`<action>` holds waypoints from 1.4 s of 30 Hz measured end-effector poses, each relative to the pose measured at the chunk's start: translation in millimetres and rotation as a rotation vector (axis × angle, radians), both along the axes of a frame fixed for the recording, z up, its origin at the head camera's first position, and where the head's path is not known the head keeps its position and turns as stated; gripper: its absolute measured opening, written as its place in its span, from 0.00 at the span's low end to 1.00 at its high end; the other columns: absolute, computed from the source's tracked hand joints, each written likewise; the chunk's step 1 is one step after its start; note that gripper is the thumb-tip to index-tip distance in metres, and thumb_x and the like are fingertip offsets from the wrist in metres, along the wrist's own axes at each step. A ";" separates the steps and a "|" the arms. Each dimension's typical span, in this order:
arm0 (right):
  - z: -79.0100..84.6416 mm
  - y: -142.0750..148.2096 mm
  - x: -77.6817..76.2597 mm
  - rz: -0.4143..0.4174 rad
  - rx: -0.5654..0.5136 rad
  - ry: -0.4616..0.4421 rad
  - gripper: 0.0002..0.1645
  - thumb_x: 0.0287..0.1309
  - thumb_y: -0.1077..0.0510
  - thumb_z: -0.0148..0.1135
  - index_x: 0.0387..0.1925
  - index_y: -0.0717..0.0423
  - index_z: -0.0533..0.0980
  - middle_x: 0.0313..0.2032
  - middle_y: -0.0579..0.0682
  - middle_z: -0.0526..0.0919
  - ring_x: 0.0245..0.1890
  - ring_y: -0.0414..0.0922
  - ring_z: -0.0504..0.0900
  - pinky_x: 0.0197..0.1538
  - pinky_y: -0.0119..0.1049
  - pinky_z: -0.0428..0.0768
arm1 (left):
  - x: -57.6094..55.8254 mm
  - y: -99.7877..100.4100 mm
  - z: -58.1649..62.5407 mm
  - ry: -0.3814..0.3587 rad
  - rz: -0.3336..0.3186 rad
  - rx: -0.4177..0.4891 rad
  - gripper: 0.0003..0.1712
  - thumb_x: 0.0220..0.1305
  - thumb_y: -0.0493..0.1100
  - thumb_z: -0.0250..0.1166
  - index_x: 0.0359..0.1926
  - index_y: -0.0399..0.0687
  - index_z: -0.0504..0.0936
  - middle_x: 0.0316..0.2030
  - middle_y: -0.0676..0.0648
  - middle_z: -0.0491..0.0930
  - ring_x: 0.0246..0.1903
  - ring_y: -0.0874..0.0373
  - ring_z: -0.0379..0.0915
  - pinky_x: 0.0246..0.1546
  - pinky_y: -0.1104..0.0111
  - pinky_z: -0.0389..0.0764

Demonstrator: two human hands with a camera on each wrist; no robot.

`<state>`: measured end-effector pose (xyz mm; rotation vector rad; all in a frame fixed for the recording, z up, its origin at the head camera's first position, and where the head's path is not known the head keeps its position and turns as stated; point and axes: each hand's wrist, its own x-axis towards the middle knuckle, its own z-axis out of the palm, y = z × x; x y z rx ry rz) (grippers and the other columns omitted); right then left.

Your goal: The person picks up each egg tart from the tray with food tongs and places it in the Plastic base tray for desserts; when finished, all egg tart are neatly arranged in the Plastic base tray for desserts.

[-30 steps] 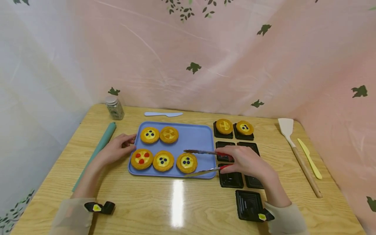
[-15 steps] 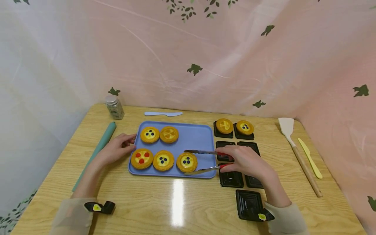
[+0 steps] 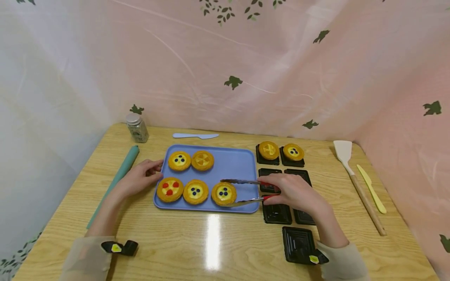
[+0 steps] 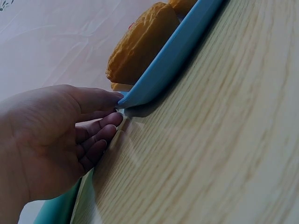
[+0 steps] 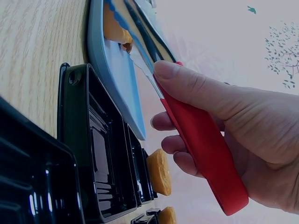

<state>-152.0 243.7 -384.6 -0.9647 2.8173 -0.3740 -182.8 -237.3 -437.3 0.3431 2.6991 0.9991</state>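
My left hand [image 3: 140, 177] is at the left edge of the blue tray [image 3: 236, 164], its thumb touching the rim in the left wrist view. My right hand [image 3: 293, 191] grips red-handled metal tongs [image 3: 246, 182] from the right. The tongs' arms straddle a blueberry-topped tart [image 3: 224, 194] at the tray's front right, one arm along its far side and the other at its near edge. Also on the tray are a red-topped tart [image 3: 170, 190], two more blueberry tarts [image 3: 195, 192] and a lattice tart [image 3: 202, 160]. In the right wrist view, the thumb presses the red handle [image 5: 201, 140].
Black square trays [image 3: 298, 244] stand right of the blue tray, some under my right hand; two at the back hold tarts [image 3: 268, 150]. A spatula [image 3: 358, 195] and yellow knife [image 3: 372, 189] lie far right. Behind are a light blue knife [image 3: 195, 136] and jar [image 3: 137, 128]; a teal rod [image 3: 117, 175] lies left.
The near arm of the tongs has closed in slightly toward the tart's near edge. The tart, tray and left hand stay in place.
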 end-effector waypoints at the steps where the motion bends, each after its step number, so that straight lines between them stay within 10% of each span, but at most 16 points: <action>1: 0.0 -0.1 0.1 0.001 0.000 0.001 0.40 0.51 0.39 0.78 0.65 0.42 0.78 0.59 0.46 0.86 0.53 0.46 0.87 0.53 0.49 0.84 | 0.0 0.0 -0.1 0.001 0.000 0.001 0.32 0.75 0.45 0.62 0.73 0.35 0.70 0.50 0.40 0.78 0.46 0.53 0.73 0.48 0.66 0.74; 20: 1.1 -1.2 0.9 0.006 -0.001 0.024 0.39 0.51 0.40 0.78 0.65 0.42 0.78 0.56 0.44 0.87 0.35 0.38 0.82 0.41 0.38 0.80 | 0.9 -1.5 -0.4 0.007 0.001 -0.004 0.32 0.74 0.44 0.62 0.73 0.35 0.69 0.49 0.40 0.78 0.45 0.52 0.73 0.49 0.65 0.74; 31: 2.1 -0.2 1.3 0.005 -0.010 0.047 0.39 0.51 0.40 0.77 0.65 0.41 0.79 0.57 0.44 0.87 0.41 0.41 0.86 0.44 0.42 0.83 | 0.7 -0.5 1.9 0.008 0.002 0.000 0.32 0.74 0.45 0.62 0.72 0.34 0.70 0.50 0.39 0.79 0.45 0.52 0.74 0.49 0.64 0.74; 42: 8.4 31.5 2.1 -0.080 -0.032 0.026 0.36 0.52 0.43 0.77 0.63 0.42 0.79 0.32 0.36 0.81 0.25 0.29 0.66 0.31 0.29 0.66 | 0.4 1.3 -0.3 0.016 -0.006 0.022 0.32 0.74 0.44 0.63 0.72 0.33 0.70 0.50 0.38 0.79 0.46 0.52 0.75 0.50 0.63 0.75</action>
